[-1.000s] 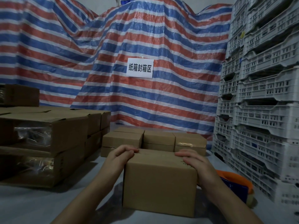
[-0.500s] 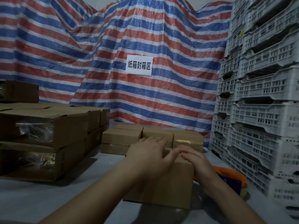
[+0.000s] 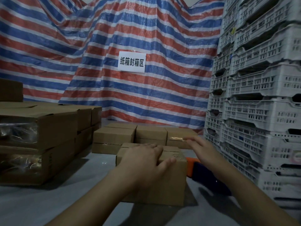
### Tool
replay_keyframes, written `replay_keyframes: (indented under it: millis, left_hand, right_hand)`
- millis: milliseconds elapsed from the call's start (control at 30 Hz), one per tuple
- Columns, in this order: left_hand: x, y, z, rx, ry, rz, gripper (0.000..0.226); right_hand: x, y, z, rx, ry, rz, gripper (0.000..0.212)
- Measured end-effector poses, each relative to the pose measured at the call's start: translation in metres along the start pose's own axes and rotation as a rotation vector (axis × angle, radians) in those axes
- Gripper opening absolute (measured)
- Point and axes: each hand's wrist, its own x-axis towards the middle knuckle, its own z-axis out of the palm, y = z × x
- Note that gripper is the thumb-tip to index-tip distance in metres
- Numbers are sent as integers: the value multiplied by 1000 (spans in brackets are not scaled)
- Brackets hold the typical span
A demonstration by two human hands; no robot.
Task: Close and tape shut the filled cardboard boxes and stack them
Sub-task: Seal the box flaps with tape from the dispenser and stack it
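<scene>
A small brown cardboard box [image 3: 169,183] stands on the grey floor in front of me with its top flaps folded down. My left hand [image 3: 146,159] lies flat on those flaps, fingers spread toward the right. My right hand [image 3: 199,145] hovers off the box's right side, fingers apart, holding nothing. An orange and blue tape dispenser [image 3: 203,170] lies on the floor right of the box, under my right forearm. Behind the box is a row of three closed small boxes [image 3: 114,136].
Larger cardboard boxes [image 3: 48,128] are stacked two high at the left. White plastic crates [image 3: 260,111] tower along the right. A striped blue, red and white tarp [image 3: 146,30] with a white sign [image 3: 131,62] hangs behind.
My left hand slid across the box top to press the flaps flat. My right hand lifted off the box and moved right.
</scene>
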Motion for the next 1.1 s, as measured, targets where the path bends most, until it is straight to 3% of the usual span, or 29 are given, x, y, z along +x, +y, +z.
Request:
replay_keyframes:
  millis: [100, 200, 333, 500, 900, 1000, 1100]
  left_hand:
    - [0, 0, 1, 7, -6, -3, 77]
    - [0, 0, 1, 19, -7, -1, 78]
    - [0, 1, 1, 36, 15, 8, 77]
    - [-2, 0, 1, 7, 16, 12, 78]
    - [-2, 3, -3, -17, 0, 0, 78]
    - [-1, 4, -10, -69, -59, -24, 78]
    - [0, 3, -17, -230, -87, -69, 68]
  right_hand:
    - [1, 9, -22, -479, 63, -33, 15]
    - [-5, 18, -26, -813, -26, 134, 33]
    - [-11, 36, -20, -1005, -72, 200, 43]
    - [-16, 66, -5, -984, 15, 175, 39]
    - [2, 86, -12, -896, 261, 148, 58]
    - [19, 68, -32, -549, 385, 216, 69]
    - [34, 26, -52, -93, 381, 249, 71]
